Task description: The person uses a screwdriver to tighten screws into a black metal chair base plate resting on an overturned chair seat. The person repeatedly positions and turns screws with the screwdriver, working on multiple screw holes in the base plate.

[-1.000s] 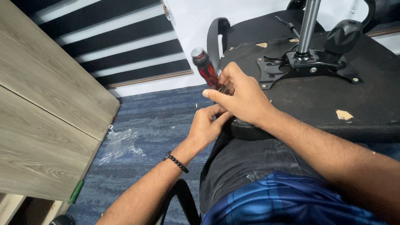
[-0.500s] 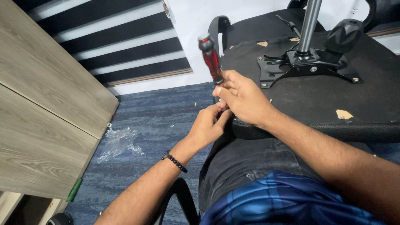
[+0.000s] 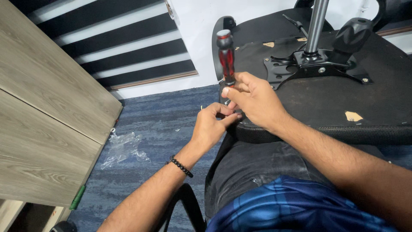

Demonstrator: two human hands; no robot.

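Red and black, the screwdriver (image 3: 226, 58) stands at the front edge of an upturned chair seat (image 3: 326, 103), directly above both hands. Its handle rises out of the top of the right hand (image 3: 253, 101), whose thumb and fingers are pinched round the lower end of the handle where it meets the shaft. The left hand (image 3: 212, 126) sits just below and to the left of the right one, touching it, with its fingertips curled in toward the seat edge under the tool; whether it grips the shaft, a screw or only the seat edge cannot be told, since the right hand covers that spot.

The screwdriver's long axis runs nearly upright in the view, handle end toward the top, working end pointing down into the hands and the seat edge. The tip itself is hidden.

The seat lies underside up across the person's lap, over dark trousers (image 3: 253, 172) and a blue patterned shirt (image 3: 296, 210). A black metal plate (image 3: 317, 68) with a grey column (image 3: 316, 25) is fixed in the middle of the seat, well to the right of the hands. A beaded bracelet (image 3: 180, 166) circles the left wrist. Blue carpet (image 3: 150, 141) lies below, with a scrap of clear plastic (image 3: 122, 148) beside a wooden panel (image 3: 43, 124).
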